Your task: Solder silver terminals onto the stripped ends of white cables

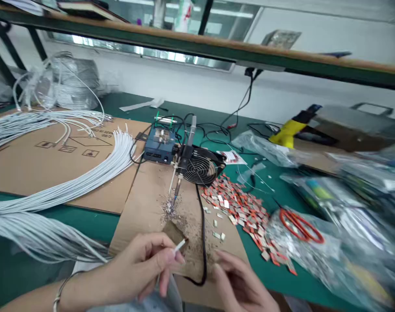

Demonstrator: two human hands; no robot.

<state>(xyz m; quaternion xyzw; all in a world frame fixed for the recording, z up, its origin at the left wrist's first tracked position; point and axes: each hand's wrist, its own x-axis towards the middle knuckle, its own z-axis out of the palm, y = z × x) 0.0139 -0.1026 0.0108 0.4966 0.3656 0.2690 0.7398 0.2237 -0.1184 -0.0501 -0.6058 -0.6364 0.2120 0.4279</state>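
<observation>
My left hand (pixel 148 266) pinches a white cable (pixel 179 247) between thumb and fingers, close to the cable's end. The tip, reddish brown, points up and to the right. To its right, my right hand (pixel 239 284) hovers low over the cardboard with fingers curled and thumb apart, and nothing shows between them. Beyond the hands, a soldering iron (pixel 178 186) stands tip down beside a blue soldering station (pixel 160 145), over scattered solder bits (pixel 169 208). A small brown piece (pixel 174 232) lies just behind the held cable end.
Bundles of white cables (pixel 96 177) spread on cardboard at left. A round black fan (pixel 200 167) stands behind the iron, and a black cord (pixel 202 229) crosses the cardboard. Right lie many small orange-edged pieces (pixel 239 203), orange-handled scissors (pixel 301 225), plastic bags (pixel 356 255) and a yellow tool (pixel 285 133).
</observation>
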